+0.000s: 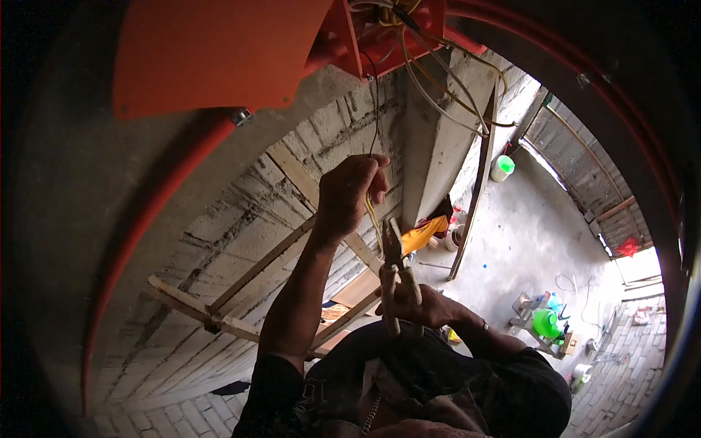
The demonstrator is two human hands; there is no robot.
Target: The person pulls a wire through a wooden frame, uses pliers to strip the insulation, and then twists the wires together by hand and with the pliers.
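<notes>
My left hand [349, 191] is closed in a pinch around thin wires [373, 214], one of them yellow, whose lower ends run down toward the pliers. A dark wire [377, 109] comes from the red junction box [376, 55] above and reaches the top of this hand. In my right hand [426, 306], lower and to the right, is a pair of pliers [391, 292] with pale handles. Their jaws point up, close beside the wire ends. Several loose yellow and white wires [443, 87] hang out of the junction box.
An orange-red plate [219, 55] and red conduits [164, 197] are overhead. Wooden battens [266, 259] cross the block wall on the left. On the floor far below stand a white-and-green bucket [502, 168] and a low stand with a green container [545, 322]. A yellow cloth [425, 235] lies near the pillar.
</notes>
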